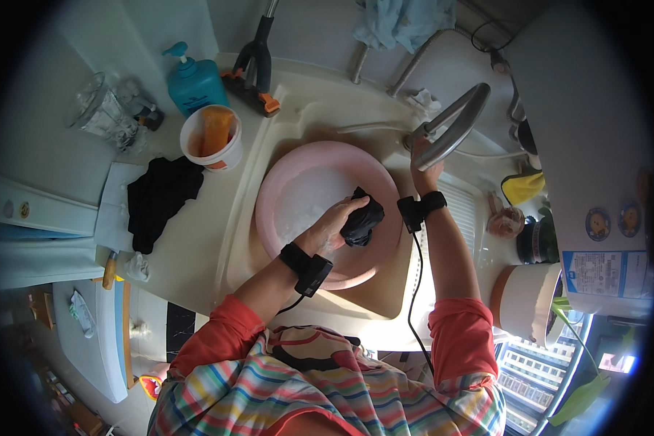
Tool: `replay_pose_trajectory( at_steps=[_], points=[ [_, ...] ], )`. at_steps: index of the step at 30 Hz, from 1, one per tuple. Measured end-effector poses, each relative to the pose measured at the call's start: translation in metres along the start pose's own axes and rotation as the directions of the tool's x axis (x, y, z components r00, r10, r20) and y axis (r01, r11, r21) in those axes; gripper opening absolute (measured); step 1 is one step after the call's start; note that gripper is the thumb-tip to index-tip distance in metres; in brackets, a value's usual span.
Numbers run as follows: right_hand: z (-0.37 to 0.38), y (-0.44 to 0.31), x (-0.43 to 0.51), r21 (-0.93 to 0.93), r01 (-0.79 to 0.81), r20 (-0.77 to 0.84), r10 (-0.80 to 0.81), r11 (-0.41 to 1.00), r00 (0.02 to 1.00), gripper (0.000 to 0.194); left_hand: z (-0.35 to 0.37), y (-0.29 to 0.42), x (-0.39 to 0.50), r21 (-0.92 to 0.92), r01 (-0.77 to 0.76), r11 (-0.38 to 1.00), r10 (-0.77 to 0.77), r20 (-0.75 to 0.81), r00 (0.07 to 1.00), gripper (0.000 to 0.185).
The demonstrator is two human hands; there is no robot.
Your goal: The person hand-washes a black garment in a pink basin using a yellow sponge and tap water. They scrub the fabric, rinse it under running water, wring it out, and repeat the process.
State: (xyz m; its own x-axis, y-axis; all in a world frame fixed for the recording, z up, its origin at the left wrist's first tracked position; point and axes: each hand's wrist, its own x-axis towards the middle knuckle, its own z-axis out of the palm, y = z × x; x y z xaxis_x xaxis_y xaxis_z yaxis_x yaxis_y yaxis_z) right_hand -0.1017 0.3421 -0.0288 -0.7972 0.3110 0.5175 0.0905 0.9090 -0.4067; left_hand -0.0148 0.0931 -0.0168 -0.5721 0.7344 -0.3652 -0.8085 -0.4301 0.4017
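My left hand [338, 220] grips a bunched, wet-looking black cloth [364, 218] above a pink plastic basin [272, 180]. Cloudy, sudsy water [305, 196] lies in the basin, which stands inside a pale sink [381, 302]. At the metal faucet [458, 136], my right hand [429, 177] reaches to the base of the spout. The curved spout covers part of that hand, so its fingers are mostly hidden. No stream of water shows from the faucet. Each wrist wears a black strap with a small cabled box.
On the left counter lie another black cloth [161, 199], a white tub [212, 158] holding an orange bar, and a teal pump bottle [193, 84]. A squeegee-like cleaning tool [253, 71] leans at the back. Rightward are a ribbed drainboard [460, 212], a yellow-grey cloth [523, 187] and a potted plant [526, 302].
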Motion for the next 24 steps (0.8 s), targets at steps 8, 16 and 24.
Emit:
replay_pose_trajectory(
  at_steps=[8,16,24],
  points=[
    [0.007,0.006,-0.002,-0.030,-0.042,-0.036,0.041,0.999,0.999,0.038,-0.001,-0.001,0.005,0.001,-0.013,1.000,0.013,-0.039,0.999,0.022],
    [0.016,0.015,-0.002,-0.086,-0.087,-0.017,0.086,0.992,0.996,0.039,-0.001,-0.005,0.011,0.013,0.000,1.000,0.001,-0.048,0.999,0.024],
    [0.014,0.010,-0.005,-0.052,-0.125,-0.011,0.125,0.991,0.992,0.040,-0.003,-0.007,0.012,0.010,0.021,1.000,-0.020,-0.057,0.998,0.024]
  ],
)
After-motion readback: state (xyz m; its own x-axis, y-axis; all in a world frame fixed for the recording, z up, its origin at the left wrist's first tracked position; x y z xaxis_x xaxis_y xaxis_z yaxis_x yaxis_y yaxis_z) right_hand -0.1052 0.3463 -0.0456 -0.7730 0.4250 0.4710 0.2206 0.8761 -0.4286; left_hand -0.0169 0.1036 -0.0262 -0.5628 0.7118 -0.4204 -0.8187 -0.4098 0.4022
